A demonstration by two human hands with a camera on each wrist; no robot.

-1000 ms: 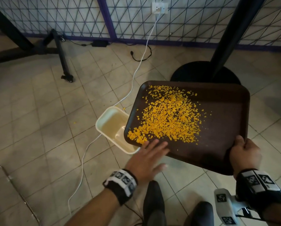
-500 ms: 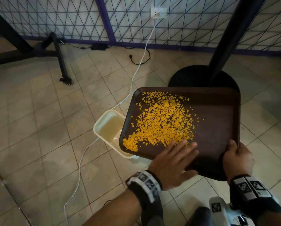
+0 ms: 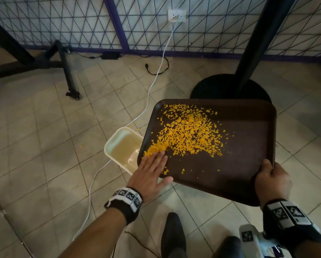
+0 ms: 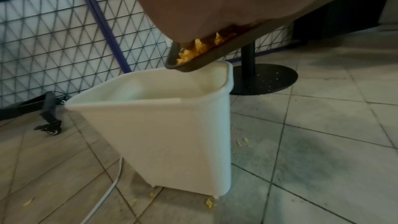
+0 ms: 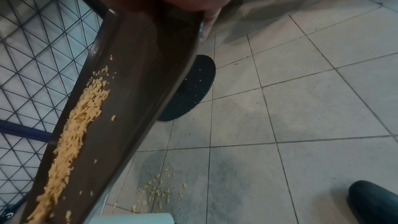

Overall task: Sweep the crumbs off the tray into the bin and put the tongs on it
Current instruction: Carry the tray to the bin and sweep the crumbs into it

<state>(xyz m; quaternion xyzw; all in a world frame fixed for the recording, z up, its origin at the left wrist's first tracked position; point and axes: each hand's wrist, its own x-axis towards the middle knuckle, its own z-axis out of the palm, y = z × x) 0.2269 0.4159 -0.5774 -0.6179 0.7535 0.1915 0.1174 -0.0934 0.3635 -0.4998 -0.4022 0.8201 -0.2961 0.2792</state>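
While the right hand [image 3: 272, 180] is clamping the tilted tray [image 3: 249, 146], the flat left hand [image 3: 150, 172] is pushing crumbs [image 3: 189, 135] toward the bin [image 3: 115, 144]; remaining crumbs need sweeping next.

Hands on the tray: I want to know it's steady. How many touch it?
2. The left hand lies flat on the tray's near left corner, fingers against the crumbs above the bin; the right hand grips its near right corner.
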